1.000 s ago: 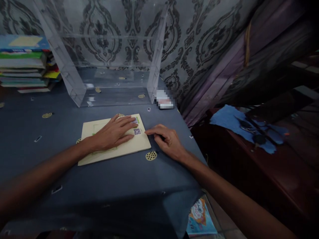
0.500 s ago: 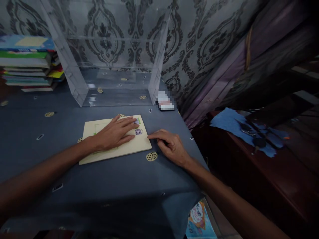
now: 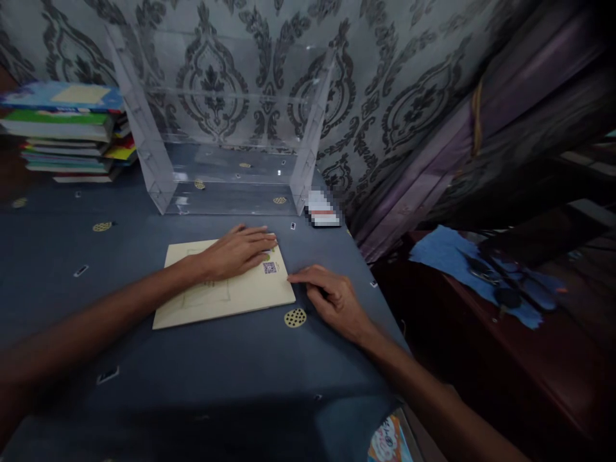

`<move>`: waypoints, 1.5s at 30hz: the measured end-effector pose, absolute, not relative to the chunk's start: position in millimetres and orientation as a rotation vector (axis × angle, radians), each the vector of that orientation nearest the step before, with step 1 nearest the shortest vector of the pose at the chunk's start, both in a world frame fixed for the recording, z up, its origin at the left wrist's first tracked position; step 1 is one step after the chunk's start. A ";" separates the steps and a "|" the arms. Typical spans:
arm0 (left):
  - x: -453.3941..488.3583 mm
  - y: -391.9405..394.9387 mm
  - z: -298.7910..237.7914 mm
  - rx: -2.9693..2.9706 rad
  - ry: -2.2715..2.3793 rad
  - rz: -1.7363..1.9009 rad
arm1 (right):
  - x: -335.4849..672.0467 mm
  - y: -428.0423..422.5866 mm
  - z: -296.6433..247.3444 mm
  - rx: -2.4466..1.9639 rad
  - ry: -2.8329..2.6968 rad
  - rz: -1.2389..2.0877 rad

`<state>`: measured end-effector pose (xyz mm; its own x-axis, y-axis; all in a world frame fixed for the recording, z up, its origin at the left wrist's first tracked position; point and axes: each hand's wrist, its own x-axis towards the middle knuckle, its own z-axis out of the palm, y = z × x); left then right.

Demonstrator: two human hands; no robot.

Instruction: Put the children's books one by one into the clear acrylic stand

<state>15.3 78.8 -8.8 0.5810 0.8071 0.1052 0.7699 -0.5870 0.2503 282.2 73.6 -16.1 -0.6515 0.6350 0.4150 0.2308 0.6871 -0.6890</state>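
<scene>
A thin cream-coloured book (image 3: 250, 289) lies flat on the cloth-covered table, with a small QR code and a faint printed frame on its cover. My left hand (image 3: 238, 251) rests palm down across its upper part, fingers stretched toward the top right corner. Beside the right edge is my right hand (image 3: 334, 298). Its index fingertip points at and meets that edge, while the other fingers curl loosely with nothing visible in them.
Behind the book stands a clear plastic rack (image 3: 226, 208). A stack of books (image 3: 72, 128) sits at the left. By the rack's right foot lies a blurred-out object (image 3: 323, 208). Right of the table edge, a dark red surface holds a blue cloth (image 3: 440, 253).
My left hand has slid up and right over the book, covering more of its top right corner. My right fingertip stays at the edge. The whole view has shifted slightly.
</scene>
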 end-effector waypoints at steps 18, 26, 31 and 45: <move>55.0 10.4 15.0 2.787 0.855 0.390 | 283.8 72.1 -20.2 -0.925 -2.133 0.944; 46.7 -7.3 1.0 2.848 1.099 0.227 | 277.9 81.1 -16.8 -0.826 -2.234 0.724; 42.6 -13.0 -1.7 2.823 1.215 0.099 | 245.6 117.8 -17.2 -0.660 -2.347 0.608; 22.4 -14.5 18.4 2.984 1.135 0.056 | 272.1 103.9 -14.2 -0.833 -2.374 0.566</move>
